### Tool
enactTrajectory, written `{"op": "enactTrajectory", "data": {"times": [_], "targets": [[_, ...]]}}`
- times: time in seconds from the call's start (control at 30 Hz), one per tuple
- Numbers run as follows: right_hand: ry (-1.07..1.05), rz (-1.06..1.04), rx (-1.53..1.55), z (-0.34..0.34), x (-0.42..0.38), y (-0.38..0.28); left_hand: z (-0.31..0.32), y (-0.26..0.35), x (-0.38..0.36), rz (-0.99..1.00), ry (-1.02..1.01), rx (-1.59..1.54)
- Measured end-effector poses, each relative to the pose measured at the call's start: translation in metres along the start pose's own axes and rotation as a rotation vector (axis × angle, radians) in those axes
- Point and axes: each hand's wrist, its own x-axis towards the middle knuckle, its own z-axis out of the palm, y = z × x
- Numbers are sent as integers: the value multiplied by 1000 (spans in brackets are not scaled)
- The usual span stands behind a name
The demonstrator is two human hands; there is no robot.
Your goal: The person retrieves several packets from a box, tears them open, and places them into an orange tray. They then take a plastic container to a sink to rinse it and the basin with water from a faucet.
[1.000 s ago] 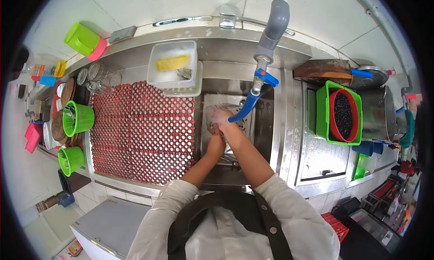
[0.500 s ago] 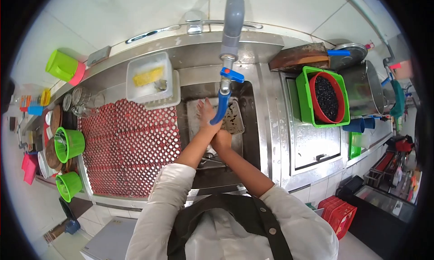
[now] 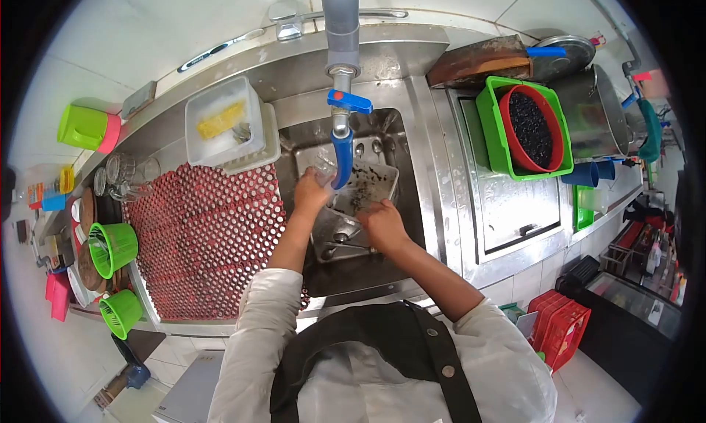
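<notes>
My left hand is in the sink, beside the blue hose on the tap. Its fingers are curled round something clear and shiny, too blurred to name. My right hand is closed at the near right edge of a clear plastic container, which appears gripped there. Dark bits cling to the container's inside. Spoons lie at the far side of the steel sink, and a metal utensil with a rounded end lies nearer me.
Left of the sink lies a red perforated mat, with a clear tub holding a yellow sponge behind it. On the right, a green basin holds a red bowl of dark pieces. The tap's blue lever overhangs the sink.
My right hand has left my left wrist and moved to the container's edge. My left hand's spread fingers have curled beside the hose. The container has shifted towards me, and the view has moved slightly.
</notes>
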Motion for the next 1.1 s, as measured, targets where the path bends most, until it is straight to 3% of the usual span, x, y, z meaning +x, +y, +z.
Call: {"op": "enactTrajectory", "data": {"times": [0.03,0.07,0.1,0.17,0.27,0.33,0.4,0.43,0.5,0.57,0.6,0.7,0.73,0.83,0.9,0.97,1.0,1.03,1.1], "targets": [[-4,-1,0,-8,-1,3,10,-9,-1,-80,-91,-37],[-26,-65,10,-18,-1,5,26,-38,6,81,-249,-235],[-49,-128,22,-24,0,6,26,-38,5,75,-251,-235],[-35,-195,32,-27,2,7,25,-37,0,-183,-450,-606],[-3,-273,41,-19,7,5,9,-13,-7,-190,-406,-386],[13,-281,45,-16,18,1,29,-50,3,-155,-327,-408],[-361,2,485,-17,35,-4,37,-66,2,-127,-261,-426],[-359,7,492,-8,42,-7,39,-65,-3,-38,-155,-271],[-396,192,991,28,63,-15,40,-57,-13,63,-54,-113],[-415,373,1486,63,87,-17,32,-43,-24,74,46,-400],[-426,468,1737,71,93,-16,37,-63,-19,-101,-27,-442],[-469,509,1588,40,100,-16,15,-28,-41,-3,-57,-155],[-436,361,1555,31,94,-24,16,-41,-41,241,-87,-216],[-519,333,1506,9,95,-21,17,-51,-34,420,15,-143],[-421,441,1686,39,110,-11,6,-31,-35,313,-65,-114],[-224,740,1806,66,116,0,-4,-1,-37,88,-203,-60],[-407,591,1882,76,114,8,11,-21,-32,271,-279,64],[-406,584,1884,67,114,1,35,-47,-22,273,-275,68],[-218,543,1669,48,105,-25,71,-91,-10,201,-121,-531]]}}
